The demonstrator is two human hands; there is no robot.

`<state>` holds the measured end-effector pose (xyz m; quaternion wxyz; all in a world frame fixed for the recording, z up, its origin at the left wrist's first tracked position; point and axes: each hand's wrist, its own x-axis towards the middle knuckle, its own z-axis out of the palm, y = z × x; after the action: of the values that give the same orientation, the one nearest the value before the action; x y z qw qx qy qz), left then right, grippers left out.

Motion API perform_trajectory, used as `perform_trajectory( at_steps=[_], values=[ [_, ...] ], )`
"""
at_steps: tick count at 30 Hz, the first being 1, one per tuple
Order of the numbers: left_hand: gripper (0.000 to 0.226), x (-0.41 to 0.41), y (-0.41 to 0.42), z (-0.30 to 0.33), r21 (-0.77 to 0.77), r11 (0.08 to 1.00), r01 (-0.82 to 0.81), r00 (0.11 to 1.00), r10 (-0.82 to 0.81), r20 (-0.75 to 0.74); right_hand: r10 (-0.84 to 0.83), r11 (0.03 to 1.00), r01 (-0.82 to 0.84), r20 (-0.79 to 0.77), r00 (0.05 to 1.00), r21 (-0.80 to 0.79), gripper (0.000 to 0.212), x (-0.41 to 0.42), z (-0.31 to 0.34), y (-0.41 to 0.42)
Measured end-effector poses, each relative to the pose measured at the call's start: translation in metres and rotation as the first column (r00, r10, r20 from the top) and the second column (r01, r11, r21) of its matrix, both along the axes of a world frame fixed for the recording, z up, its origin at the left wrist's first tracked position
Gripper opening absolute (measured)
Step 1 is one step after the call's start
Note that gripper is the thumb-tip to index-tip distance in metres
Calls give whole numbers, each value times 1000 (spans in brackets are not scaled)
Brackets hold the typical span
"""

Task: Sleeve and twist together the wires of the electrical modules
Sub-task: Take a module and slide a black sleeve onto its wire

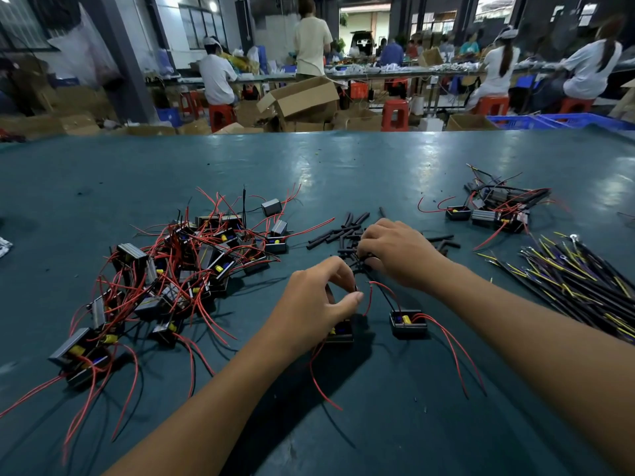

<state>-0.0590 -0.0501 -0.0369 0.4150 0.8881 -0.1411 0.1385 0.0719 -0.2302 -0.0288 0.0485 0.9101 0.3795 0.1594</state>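
Note:
Two small black electrical modules lie on the green table in front of me, one to the right with red wires trailing, one partly under my left hand. My left hand pinches the ends of a black and a red wire between thumb and forefinger, just above that module. My right hand reaches over the pile of short black sleeves, its fingers curled down on a sleeve at the pile's near edge; what the fingertips grip is partly hidden.
A heap of modules with tangled red wires fills the left of the table. A small group of joined modules sits at the far right, with a bundle of black and yellow leads nearer. Other people work at benches beyond the table's far edge.

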Motion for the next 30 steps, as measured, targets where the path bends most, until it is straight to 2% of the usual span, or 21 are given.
perform_trajectory(
  at_steps=[2, 4, 5, 7, 9, 11, 15, 20, 23, 26, 30],
  values=[
    [11, 0, 0, 1, -53, 998, -43, 999, 44, 23, -32, 954, 43, -43, 999, 296, 19, -11, 6, -6],
    [9, 1, 1, 5, -107, 992, -70, 994, 78, 71, -41, 780, 126, -150, 988, 613, 11, -27, 15, -18],
    [7, 0, 2, 7, -147, 987, -60, 993, 74, 91, -8, 678, 162, -213, 977, 717, 9, -37, 19, -26],
    [4, 0, 4, 12, -302, 953, 34, 998, -16, 63, 95, 511, 221, -310, 946, 831, 9, -61, 23, -40],
    [12, -4, 4, 15, -468, 874, 132, 985, -169, -38, 208, 386, 260, -358, 910, 885, 10, -82, 22, -47],
    [16, -6, 4, 15, -492, 851, 185, 954, -275, -117, 286, 296, 313, -396, 872, 902, 10, -96, 19, -49],
    [21, -6, 6, 12, -390, 890, 235, 940, -311, -143, 374, 314, 333, -438, 818, 889, 10, -103, 15, -46],
    [23, -3, -7, 9, -468, 863, 191, 963, -257, -80, 406, 445, 296, -485, 775, 845, 9, -111, 8, -38],
    [21, -5, -12, 8, -493, 847, 200, 963, -262, -60, 427, 432, 298, -484, 764, 851, 9, -114, 9, -35],
    [18, -6, -16, 7, -546, 815, 194, 957, -281, -79, 444, 422, 322, -502, 742, 848, 23, -116, 10, -35],
    [12, -7, -18, 5, -575, 792, 204, 944, -315, -99, 470, 400, 364, -529, 706, 841, 24, -118, 10, -33]
  ],
)
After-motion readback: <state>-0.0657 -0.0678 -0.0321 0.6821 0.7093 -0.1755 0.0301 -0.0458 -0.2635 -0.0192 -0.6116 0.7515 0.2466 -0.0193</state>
